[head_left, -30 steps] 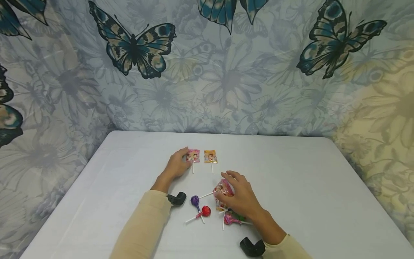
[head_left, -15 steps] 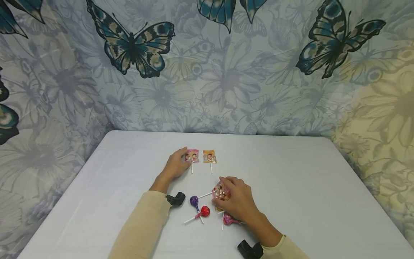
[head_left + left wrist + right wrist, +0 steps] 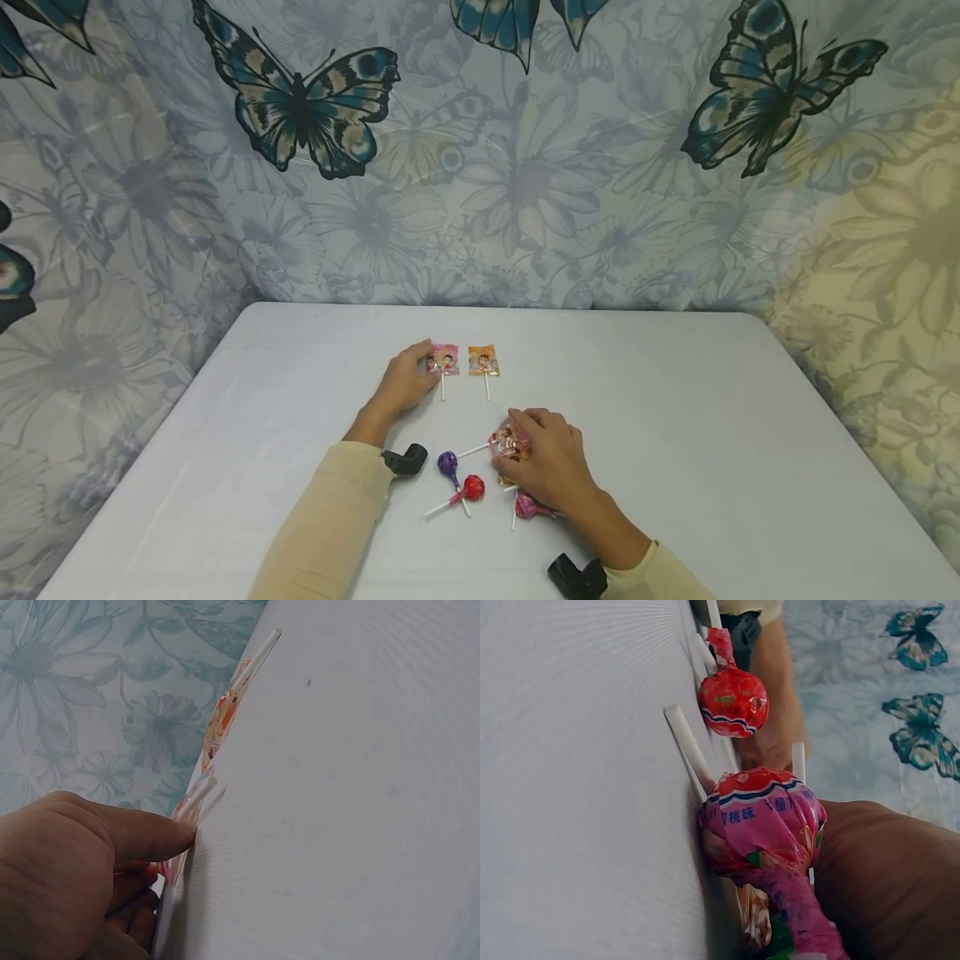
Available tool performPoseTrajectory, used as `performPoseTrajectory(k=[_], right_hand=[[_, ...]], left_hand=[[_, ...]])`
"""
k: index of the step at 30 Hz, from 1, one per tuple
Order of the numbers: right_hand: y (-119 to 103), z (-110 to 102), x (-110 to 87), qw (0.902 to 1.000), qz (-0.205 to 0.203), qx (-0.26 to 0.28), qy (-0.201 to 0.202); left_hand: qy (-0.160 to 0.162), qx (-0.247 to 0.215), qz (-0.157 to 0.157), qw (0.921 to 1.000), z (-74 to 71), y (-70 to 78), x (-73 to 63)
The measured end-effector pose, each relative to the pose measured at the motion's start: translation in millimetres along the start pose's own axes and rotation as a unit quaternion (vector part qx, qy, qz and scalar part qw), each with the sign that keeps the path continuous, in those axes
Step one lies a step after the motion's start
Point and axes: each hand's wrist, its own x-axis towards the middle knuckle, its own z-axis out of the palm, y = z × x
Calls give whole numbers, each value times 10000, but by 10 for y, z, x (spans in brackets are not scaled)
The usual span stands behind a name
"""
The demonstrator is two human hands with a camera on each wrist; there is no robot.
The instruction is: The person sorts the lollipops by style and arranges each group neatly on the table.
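Observation:
My left hand point(image 3: 407, 379) pinches the left edge of a pink-wrapped lollipop point(image 3: 447, 359) lying flat on the white table. In the left wrist view the thumb point(image 3: 154, 834) presses its wrapper beside the stick. An orange-wrapped lollipop point(image 3: 483, 360) lies just right of it, stick towards me. Nearer, my right hand point(image 3: 553, 462) grips a clear-and-pink flat-wrapped lollipop point(image 3: 512, 440), its stick pointing left. Under that hand lies a round pink lollipop point(image 3: 765, 817), large in the right wrist view. Other candy beneath the palm is mostly hidden.
Left of the right hand, a purple lollipop point(image 3: 447, 463) and a red lollipop point(image 3: 473, 487) lie with sticks crossing. The white table point(image 3: 675, 400) ends at a butterfly-patterned backdrop point(image 3: 525, 208). Black wrist mounts point(image 3: 406, 460) sit at both wrists.
My right hand has lowered and closed its fingers around the flat-wrapped lollipop, covering more of the pile. My left hand stays at the pink-wrapped lollipop. The head view has shifted slightly.

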Motion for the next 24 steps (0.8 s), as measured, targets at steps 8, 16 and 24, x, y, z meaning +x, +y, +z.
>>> performPoseTrajectory(k=[8,16,24], right_hand=[[-10,-4,8,9999,57,-88,27],[-48,24,29,9988,27,-494,68],[-77,32,32,9987,105,-468,169]], left_hand=[[-13,-1,-27,10000,-8,15,8],[-41,78,12,10000,-8,21,10],[-28,52,-63,10000,12,7,7]])
